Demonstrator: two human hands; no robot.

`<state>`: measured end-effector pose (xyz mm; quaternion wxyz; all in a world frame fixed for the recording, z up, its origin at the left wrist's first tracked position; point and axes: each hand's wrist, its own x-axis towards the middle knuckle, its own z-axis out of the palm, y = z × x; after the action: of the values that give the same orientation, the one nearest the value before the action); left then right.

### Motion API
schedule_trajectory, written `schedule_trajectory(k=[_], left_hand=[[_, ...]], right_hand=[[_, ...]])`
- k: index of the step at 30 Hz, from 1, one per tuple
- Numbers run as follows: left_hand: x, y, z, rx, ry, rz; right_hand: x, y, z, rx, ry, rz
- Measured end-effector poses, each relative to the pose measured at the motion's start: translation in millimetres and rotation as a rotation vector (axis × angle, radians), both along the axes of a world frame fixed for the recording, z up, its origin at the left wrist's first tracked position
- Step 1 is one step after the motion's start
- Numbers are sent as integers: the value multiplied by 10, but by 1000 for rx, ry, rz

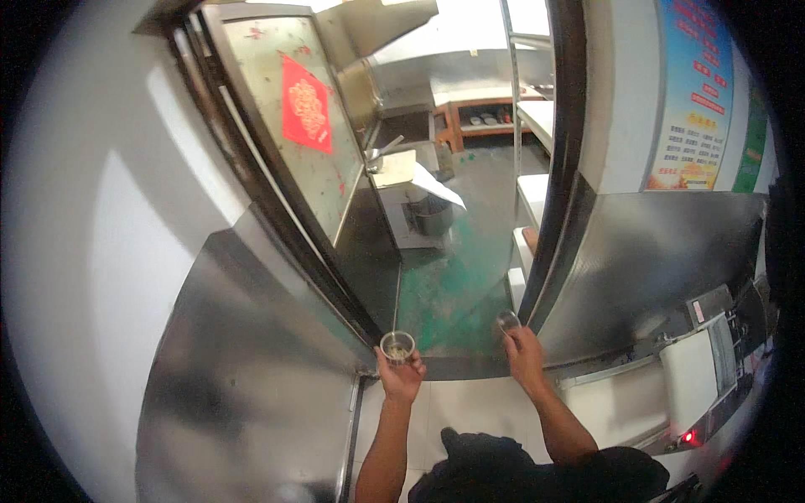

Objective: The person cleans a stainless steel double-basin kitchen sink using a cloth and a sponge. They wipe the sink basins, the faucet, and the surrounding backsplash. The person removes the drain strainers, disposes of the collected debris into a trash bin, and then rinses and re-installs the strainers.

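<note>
My left hand grips a small clear cup with some pale contents at its bottom, held upright in front of the doorway. My right hand grips another small clear container, partly covered by my fingers; I cannot tell what is in it. The two hands are apart, at either side of the doorway's lower part.
An open door with a red paper stands left of the doorway. Beyond are a green floor, a low unit with a bucket, and shelving at right. A white-topped machine sits beside me, lower right.
</note>
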<state>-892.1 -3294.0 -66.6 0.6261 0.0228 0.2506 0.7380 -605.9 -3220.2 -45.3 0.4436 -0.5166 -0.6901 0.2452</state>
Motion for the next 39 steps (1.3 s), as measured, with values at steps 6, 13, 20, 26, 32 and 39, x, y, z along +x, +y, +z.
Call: schedule_trajectory(k=[6, 13, 20, 26, 32, 39], left_hand=[[-839, 1620, 119, 37, -38, -89], [-1402, 3682, -470, 116, -230, -358], [-1581, 5940, -377, 46, -178, -630], [-1188, 7802, -154, 68, -190, -855], [-662, 9664, -328, 25, -180, -958], [-533, 12189, -128, 44, -177, -895]], right_hand=[[-1030, 1392, 412, 160, 38, 18], [-1525, 2807, 230, 99, -49, -201], [-2066, 4343, 434, 62, -56, -411], [-2243, 5661, 542, 137, -84, -506], [-2010, 7389, 211, 182, -71, -551], [-1684, 9831, 491, 181, -22, -530]])
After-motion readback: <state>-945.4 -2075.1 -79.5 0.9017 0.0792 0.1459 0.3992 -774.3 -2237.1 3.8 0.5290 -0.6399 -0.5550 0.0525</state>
